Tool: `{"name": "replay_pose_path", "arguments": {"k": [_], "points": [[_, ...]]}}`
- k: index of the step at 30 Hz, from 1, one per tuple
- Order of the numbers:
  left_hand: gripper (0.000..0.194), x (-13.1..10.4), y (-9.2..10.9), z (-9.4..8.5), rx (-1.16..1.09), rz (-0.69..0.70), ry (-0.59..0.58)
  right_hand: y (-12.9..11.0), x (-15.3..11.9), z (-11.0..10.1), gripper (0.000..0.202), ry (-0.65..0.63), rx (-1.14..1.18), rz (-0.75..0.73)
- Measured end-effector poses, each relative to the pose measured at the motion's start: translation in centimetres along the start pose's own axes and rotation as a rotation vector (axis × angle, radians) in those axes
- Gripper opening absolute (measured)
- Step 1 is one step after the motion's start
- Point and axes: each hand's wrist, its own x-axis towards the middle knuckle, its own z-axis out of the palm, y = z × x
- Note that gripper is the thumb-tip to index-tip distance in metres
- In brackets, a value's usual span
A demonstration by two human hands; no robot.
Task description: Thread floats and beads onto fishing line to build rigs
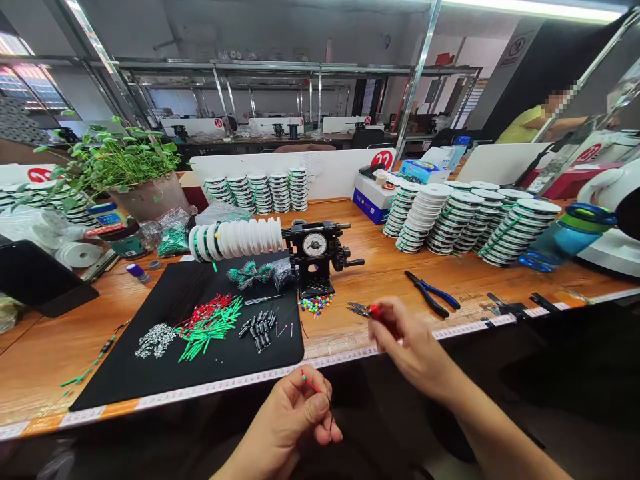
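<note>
Pinching a thin strand [313,383] in the left hand [295,417], red end protruding above the grip; grasping small pliers [374,311] by their handles in the right hand [413,347]; apparently managing strand and tool separately, calling for steady fingers.

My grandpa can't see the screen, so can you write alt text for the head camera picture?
A person's left hand pinches a thin red and black piece, while the right hand holds red-handled pliers. On the wooden bench are a winding machine, small parts on a black mat, and stacked white spools.

Metal shelving [270,67] stands before a grey wall [280,30] under tube lights [540,8].
</note>
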Motion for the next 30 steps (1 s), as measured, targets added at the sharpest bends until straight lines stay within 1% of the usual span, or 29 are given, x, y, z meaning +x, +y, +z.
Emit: {"name": "replay_pose_path", "arguments": {"k": [1, 3, 4, 6, 9, 11, 14, 20, 25, 30], "points": [[0.038, 0.0, 0.1, 0.1, 0.000, -0.001, -0.002, -1.2, -1.3, 0.8, 0.018, -0.074, 0.259, 0.101], [0.039, -0.2, 0.3, 0.2, 0.006, -0.002, 0.003, -2.9, -3.5, 2.6, 0.030, -0.161, 0.635, 0.237], [0.040, -0.3, 0.4, 0.3, 0.012, -0.001, 0.003, -3.4, -4.4, 3.5, 0.036, -0.187, 0.754, 0.290], [0.040, -0.5, 0.4, 0.5, 0.031, 0.007, -0.007, -3.8, -5.6, 5.3, 0.049, -0.227, 0.914, 0.374], [0.040, -0.6, 0.2, 0.6, 0.053, 0.004, -0.038, -3.7, -6.1, 7.7, 0.070, -0.272, 1.092, 0.474], [0.042, -0.6, 0.0, 0.6, 0.053, -0.011, -0.053, -3.7, -6.0, 8.8, 0.076, -0.284, 1.157, 0.536], [0.043, -0.6, -0.1, 0.6, 0.048, -0.020, -0.046, -4.0, -5.7, 9.5, 0.073, -0.279, 1.162, 0.613], [0.042, -0.5, -0.1, 0.7, 0.094, -0.010, -0.021, -4.1, -5.9, 9.8, 0.067, -0.204, 1.196, 0.603], [0.043, -0.5, 0.0, 0.7, 0.120, -0.016, -0.009, -3.6, -6.0, 10.3, 0.067, -0.208, 1.249, 0.613], [0.040, -0.7, 0.2, 0.8, 0.106, -0.019, -0.011, -3.3, -6.0, 10.7, 0.065, -0.176, 1.275, 0.597]]}}
